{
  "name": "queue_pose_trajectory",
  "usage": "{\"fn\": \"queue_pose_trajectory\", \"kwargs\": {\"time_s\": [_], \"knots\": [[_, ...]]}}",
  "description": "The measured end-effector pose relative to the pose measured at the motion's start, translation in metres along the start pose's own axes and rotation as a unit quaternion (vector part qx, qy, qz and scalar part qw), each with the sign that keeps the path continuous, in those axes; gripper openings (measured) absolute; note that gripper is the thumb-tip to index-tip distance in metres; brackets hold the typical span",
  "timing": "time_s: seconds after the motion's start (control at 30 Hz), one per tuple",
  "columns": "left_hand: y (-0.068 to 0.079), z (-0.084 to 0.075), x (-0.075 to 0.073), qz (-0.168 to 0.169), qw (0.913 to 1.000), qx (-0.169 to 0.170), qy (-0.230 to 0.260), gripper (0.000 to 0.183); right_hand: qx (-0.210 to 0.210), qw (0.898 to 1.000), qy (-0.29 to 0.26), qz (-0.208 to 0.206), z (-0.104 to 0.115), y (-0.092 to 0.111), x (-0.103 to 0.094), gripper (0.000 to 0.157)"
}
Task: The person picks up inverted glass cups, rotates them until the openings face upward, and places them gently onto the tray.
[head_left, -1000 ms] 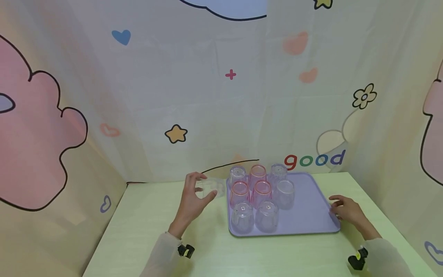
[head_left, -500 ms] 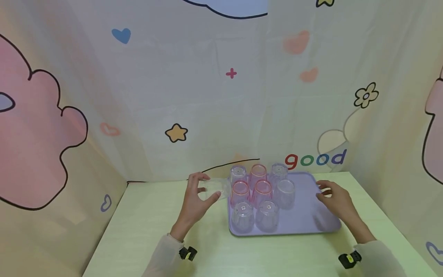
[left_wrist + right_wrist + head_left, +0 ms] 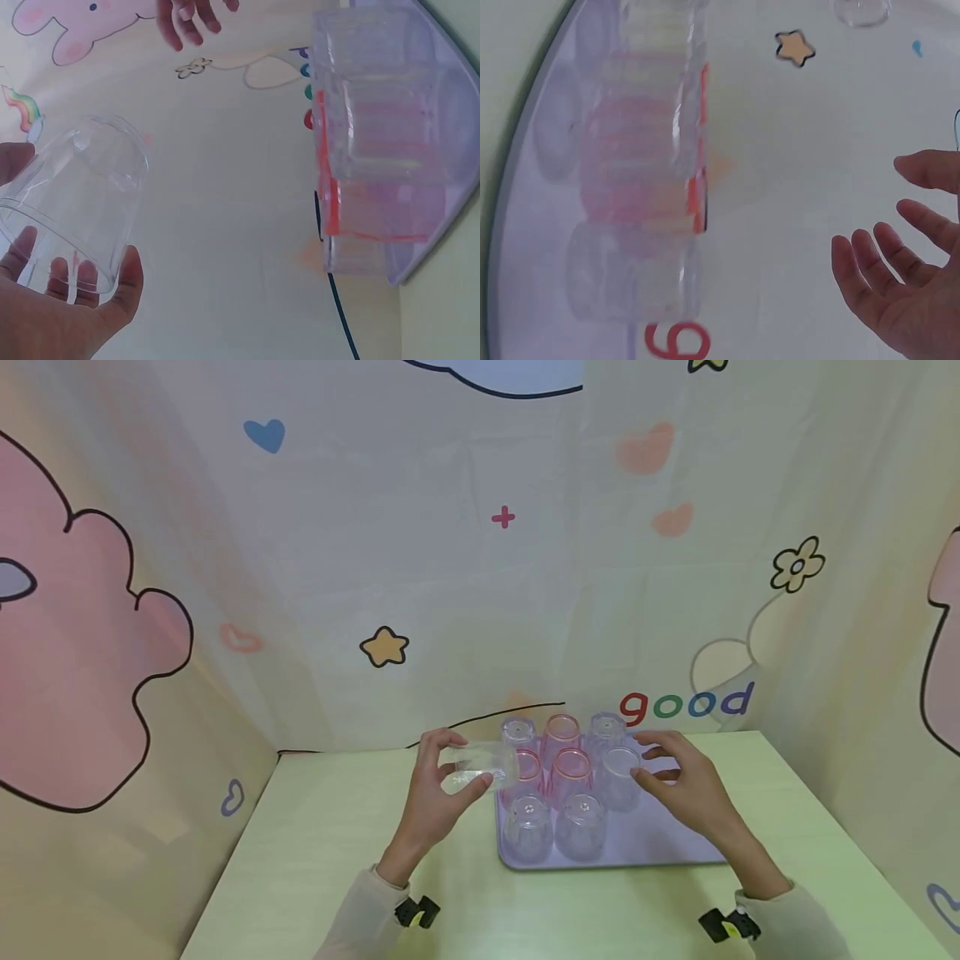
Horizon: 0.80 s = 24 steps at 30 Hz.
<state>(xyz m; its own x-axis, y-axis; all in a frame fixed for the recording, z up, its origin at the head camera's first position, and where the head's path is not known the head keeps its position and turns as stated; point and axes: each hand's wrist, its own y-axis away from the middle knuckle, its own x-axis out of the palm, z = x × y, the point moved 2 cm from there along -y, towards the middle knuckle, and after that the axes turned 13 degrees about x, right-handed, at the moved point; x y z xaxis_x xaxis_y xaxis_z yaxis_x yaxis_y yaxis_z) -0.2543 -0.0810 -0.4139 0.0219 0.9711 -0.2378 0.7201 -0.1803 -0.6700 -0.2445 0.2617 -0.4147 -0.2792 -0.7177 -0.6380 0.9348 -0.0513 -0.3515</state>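
My left hand point(image 3: 438, 797) grips a clear cup point(image 3: 491, 766) by its side, thumb and fingers around it, held up tilted at the left of the tray. The same clear cup point(image 3: 86, 195) fills the left of the left wrist view. My right hand point(image 3: 690, 785) hovers over the right of the tray, fingers loosely bent and nothing between them, as the right hand point(image 3: 907, 277) also shows in the right wrist view. Several upside-down cups stand on the lilac tray point(image 3: 660, 839), among them a pink cup point(image 3: 570, 777) and a clear cup point(image 3: 581, 831).
The tray lies on a pale green-yellow table point(image 3: 345, 852). A printed cloth backdrop point(image 3: 450, 568) rises behind and at both sides. Closest to my right fingertips stands a clear cup point(image 3: 621, 781) at the end of the middle row.
My right hand has left the tray's right edge and moved left over the tray. The left hand has carried its clear cup slightly right, now overlapping the tray's left cups.
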Motion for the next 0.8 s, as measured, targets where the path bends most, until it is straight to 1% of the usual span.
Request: {"fn": "queue_pose_trajectory", "kwargs": {"time_s": [0.1, 0.17, 0.27, 0.37, 0.5, 0.6, 0.8], "knots": [[-0.001, -0.007, 0.002, 0.0, 0.9998, 0.006, 0.021, 0.052, -0.029, 0.999, -0.027, 0.015, 0.016, 0.004, 0.004, 0.049], [-0.001, -0.012, 0.004, 0.0, 0.9994, 0.013, 0.032, 0.051, -0.046, 0.997, -0.054, 0.03, 0.025, 0.006, 0.007, 0.052], [-0.001, -0.018, 0.007, 0.001, 0.9988, 0.021, 0.044, 0.051, -0.068, 0.992, -0.092, 0.054, 0.038, 0.009, 0.011, 0.057], [-0.001, -0.024, 0.01, 0.004, 0.9981, 0.026, 0.055, 0.052, -0.08, 0.987, -0.116, 0.072, 0.05, 0.012, 0.014, 0.06], [-0.002, -0.029, 0.014, 0.009, 0.997, 0.033, 0.069, 0.051, -0.105, 0.979, -0.15, 0.093, 0.067, 0.014, 0.019, 0.062], [-0.002, -0.032, 0.017, 0.013, 0.9968, 0.034, 0.071, 0.05, -0.125, 0.971, -0.169, 0.111, 0.077, 0.016, 0.026, 0.063], [-0.001, -0.036, 0.024, 0.024, 0.9965, 0.034, 0.072, 0.049, -0.138, 0.963, -0.187, 0.135, 0.094, 0.017, 0.036, 0.063]]}}
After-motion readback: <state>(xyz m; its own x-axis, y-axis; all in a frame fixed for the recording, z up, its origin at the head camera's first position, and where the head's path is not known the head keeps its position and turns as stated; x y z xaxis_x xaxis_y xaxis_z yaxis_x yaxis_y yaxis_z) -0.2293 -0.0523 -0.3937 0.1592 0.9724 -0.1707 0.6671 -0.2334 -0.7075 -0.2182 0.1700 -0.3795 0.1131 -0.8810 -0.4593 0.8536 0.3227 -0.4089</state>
